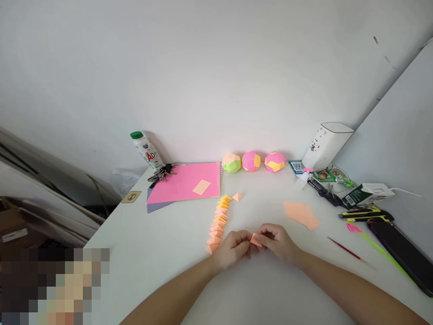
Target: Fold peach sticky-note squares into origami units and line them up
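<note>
Between my two hands is a small piece of orange paper [256, 239], its edges pinched from both sides. My left hand [233, 248] is closed on its left side, and my right hand [276, 242] grips it from the right with thumb and fingers. Just left of my left hand runs a row of folded paper pieces [217, 228] in orange and yellow, set one behind another. A single folded orange piece [237, 197] lies apart near the row's far end. Loose orange paper sheets [301, 215] lie beyond my right hand.
Three paper balls [251, 161] stand by the wall. A pink sheet [186, 180] bears keys [161, 174], with a bottle [147, 150] behind. At right are a white container [326, 145], a utility knife [367, 214], a black case [402, 253] and a thin red brush [347, 249].
</note>
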### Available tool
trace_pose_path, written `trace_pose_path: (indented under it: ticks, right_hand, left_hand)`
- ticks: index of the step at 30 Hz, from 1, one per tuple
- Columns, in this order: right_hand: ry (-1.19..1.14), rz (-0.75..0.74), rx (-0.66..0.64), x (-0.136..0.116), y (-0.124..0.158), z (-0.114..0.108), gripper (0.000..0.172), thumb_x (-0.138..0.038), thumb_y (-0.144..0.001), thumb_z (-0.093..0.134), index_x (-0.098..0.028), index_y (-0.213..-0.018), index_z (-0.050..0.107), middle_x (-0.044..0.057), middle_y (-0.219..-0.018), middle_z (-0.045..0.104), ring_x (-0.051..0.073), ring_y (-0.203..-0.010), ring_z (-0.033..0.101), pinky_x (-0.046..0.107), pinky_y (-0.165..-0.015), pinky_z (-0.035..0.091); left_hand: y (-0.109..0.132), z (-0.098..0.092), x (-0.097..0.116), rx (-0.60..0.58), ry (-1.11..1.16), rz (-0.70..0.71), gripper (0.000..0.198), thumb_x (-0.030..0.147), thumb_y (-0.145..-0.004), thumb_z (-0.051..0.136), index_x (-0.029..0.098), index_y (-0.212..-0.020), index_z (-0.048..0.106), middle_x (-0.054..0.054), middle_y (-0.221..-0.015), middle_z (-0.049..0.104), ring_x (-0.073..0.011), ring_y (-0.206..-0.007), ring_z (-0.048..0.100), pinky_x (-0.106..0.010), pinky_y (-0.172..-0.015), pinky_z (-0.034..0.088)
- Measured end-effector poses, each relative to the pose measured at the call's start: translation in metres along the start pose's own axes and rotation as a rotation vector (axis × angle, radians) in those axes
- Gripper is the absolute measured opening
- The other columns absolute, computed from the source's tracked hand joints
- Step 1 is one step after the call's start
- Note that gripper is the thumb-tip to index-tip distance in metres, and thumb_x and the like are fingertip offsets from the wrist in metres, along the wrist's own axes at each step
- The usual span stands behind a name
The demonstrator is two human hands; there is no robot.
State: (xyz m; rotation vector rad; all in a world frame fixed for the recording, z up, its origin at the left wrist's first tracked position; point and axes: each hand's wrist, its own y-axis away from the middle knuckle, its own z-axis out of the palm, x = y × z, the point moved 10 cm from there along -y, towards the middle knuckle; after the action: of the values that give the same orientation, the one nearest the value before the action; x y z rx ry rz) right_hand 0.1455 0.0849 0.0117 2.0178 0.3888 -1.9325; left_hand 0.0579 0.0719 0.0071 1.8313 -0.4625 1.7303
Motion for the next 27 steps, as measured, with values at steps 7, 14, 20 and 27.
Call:
trace_pose_path:
  ticks: [7,14,20,27]
  right_hand:
    - [0.041,0.031,0.015,0.009,-0.001,-0.003,0.028,-0.041,-0.083,0.061,-0.015,-0.074,0.064,0.001,-0.064,0.060,0.011,-0.055,0.050,0.024,-0.051,0.040]
    - [0.059,0.039,0.005,0.004,0.000,-0.001,0.023,-0.036,-0.087,0.056,-0.017,-0.075,0.059,0.001,-0.069,0.059,0.013,-0.060,0.051,0.024,-0.055,0.039]
    - [0.217,0.037,0.002,0.005,-0.001,0.001,0.016,-0.028,-0.082,0.058,-0.015,-0.072,0.059,-0.002,-0.062,0.049,0.010,-0.054,0.037,0.022,-0.048,0.029]
    - [0.261,0.031,0.016,0.004,-0.002,0.003,0.009,-0.016,-0.075,0.054,-0.015,-0.066,0.056,-0.004,-0.059,0.044,0.009,-0.052,0.034,0.021,-0.046,0.027]
  left_hand:
    - [-0.006,-0.007,-0.014,0.106,-0.140,-0.008,0.037,0.046,-0.086,0.048,0.014,-0.074,0.061,0.001,-0.060,0.051,-0.0078,-0.050,0.036,-0.021,-0.045,0.026]
    - [-0.006,-0.011,-0.018,0.132,-0.075,0.015,0.034,0.045,-0.085,0.052,0.014,-0.073,0.060,0.002,-0.061,0.051,-0.0076,-0.050,0.033,-0.022,-0.046,0.025]
    - [-0.006,-0.016,-0.014,0.185,-0.024,0.084,0.030,0.041,-0.085,0.054,0.014,-0.072,0.059,-0.001,-0.069,0.057,-0.0103,-0.060,0.045,-0.022,-0.055,0.032]
    - [-0.006,-0.013,-0.013,0.161,0.046,0.110,0.030,0.042,-0.084,0.055,0.015,-0.073,0.060,-0.003,-0.072,0.061,-0.0133,-0.067,0.052,-0.024,-0.062,0.038]
